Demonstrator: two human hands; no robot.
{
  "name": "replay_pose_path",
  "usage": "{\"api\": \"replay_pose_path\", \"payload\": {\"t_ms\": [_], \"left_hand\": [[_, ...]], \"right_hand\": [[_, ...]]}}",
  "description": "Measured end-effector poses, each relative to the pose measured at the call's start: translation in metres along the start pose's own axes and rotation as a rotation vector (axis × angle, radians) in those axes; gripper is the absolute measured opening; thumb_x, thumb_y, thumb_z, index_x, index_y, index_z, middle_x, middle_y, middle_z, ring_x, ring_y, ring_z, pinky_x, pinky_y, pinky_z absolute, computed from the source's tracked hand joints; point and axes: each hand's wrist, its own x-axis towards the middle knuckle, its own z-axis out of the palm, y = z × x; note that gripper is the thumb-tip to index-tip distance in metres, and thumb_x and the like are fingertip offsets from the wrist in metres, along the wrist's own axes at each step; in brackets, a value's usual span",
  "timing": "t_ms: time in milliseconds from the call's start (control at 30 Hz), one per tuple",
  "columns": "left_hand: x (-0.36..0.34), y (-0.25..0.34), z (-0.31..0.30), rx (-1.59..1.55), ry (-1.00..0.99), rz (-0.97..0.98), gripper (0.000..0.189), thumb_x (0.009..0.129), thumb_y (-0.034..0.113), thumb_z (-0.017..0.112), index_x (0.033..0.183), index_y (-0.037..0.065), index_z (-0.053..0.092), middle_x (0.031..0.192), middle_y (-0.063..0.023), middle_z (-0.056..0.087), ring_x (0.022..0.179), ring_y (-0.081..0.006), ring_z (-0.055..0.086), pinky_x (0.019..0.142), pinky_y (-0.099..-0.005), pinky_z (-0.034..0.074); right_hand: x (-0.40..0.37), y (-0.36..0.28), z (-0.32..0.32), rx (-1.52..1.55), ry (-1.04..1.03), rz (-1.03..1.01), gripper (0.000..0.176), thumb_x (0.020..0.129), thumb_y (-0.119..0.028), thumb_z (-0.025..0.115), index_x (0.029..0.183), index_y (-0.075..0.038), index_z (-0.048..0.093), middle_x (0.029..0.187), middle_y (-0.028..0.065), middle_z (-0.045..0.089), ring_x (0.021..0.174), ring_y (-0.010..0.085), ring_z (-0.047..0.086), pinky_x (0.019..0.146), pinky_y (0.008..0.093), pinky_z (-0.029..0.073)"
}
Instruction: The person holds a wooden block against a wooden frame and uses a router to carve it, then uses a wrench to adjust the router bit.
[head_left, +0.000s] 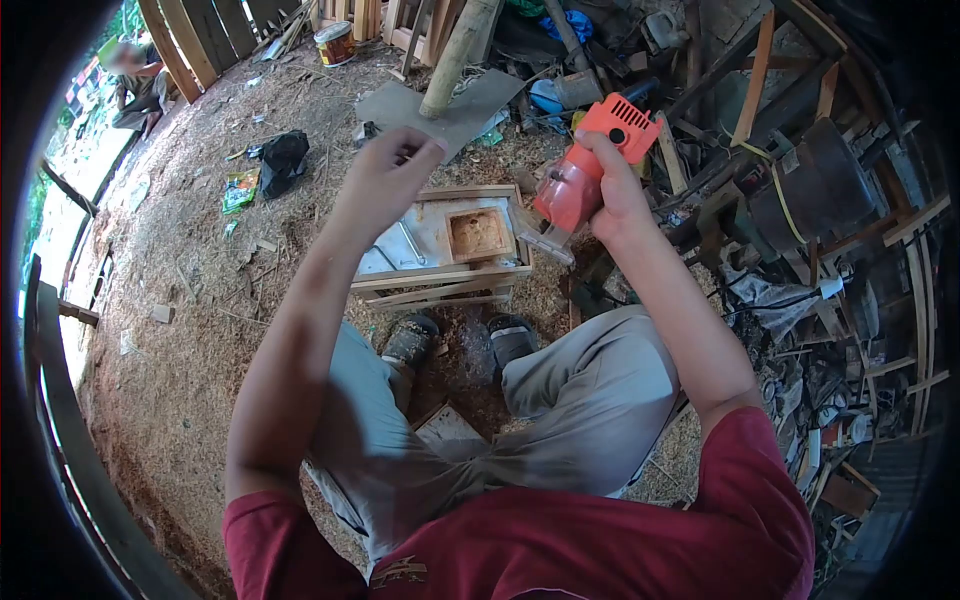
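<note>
My right hand (622, 195) grips an orange-red trim router (600, 150) with a clear base, held tilted above the right end of a low wooden bench (440, 272). My left hand (392, 170) is raised over the bench's far left side, its fingers curled together; whatever they hold, if anything, is too small or hidden to tell. On the bench top lies a square wooden block (478, 234) with a hollow cut into it. A metal wrench (412, 243) rests to the left of the block.
A wooden post (455, 65) rises from a grey sheet (395, 105) beyond the bench. A black plastic bag (283, 163) and a paint bucket (335, 44) are on the shavings-strewn ground. Scrap wood and a dark cylinder (812, 185) crowd the right. Another person (145, 85) sits far left.
</note>
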Motion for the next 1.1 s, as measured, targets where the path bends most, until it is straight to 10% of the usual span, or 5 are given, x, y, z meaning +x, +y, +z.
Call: {"api": "replay_pose_path", "payload": {"t_ms": [200, 467, 1100], "left_hand": [[0.033, -0.073, 0.041, 0.386, -0.376, -0.002, 0.052, 0.086, 0.041, 0.071, 0.123, 0.005, 0.068, 0.111, -0.0230, 0.070, 0.105, -0.0371, 0.069, 0.093, -0.0442, 0.054], [0.023, -0.124, 0.094, 1.078, -0.614, 0.014, 0.087, 0.079, 0.066, 0.072, 0.152, 0.025, 0.048, 0.153, -0.0264, 0.037, 0.139, -0.0470, 0.043, 0.111, -0.0546, 0.042], [0.038, -0.163, 0.134, 1.104, -0.591, 0.055, 0.101, 0.074, 0.077, 0.068, 0.159, 0.035, 0.034, 0.153, -0.0240, 0.038, 0.142, -0.0417, 0.038, 0.117, -0.0548, 0.031]], "right_hand": [[0.008, 0.007, 0.001, -0.021, -0.006, -0.013, 0.032, 0.079, -0.016, 0.083, 0.103, -0.013, 0.061, 0.090, -0.0002, 0.061, 0.079, 0.0148, 0.062, 0.071, 0.0365, 0.055], [0.005, 0.015, 0.014, -0.040, -0.031, 0.003, 0.033, 0.079, -0.013, 0.082, 0.105, -0.010, 0.061, 0.090, 0.0007, 0.063, 0.080, 0.0146, 0.064, 0.072, 0.0366, 0.055], [0.039, 0.037, 0.000, -0.137, -0.058, 0.078, 0.033, 0.081, -0.015, 0.082, 0.106, -0.009, 0.061, 0.086, 0.0036, 0.065, 0.072, 0.0173, 0.066, 0.065, 0.0368, 0.056]]}}
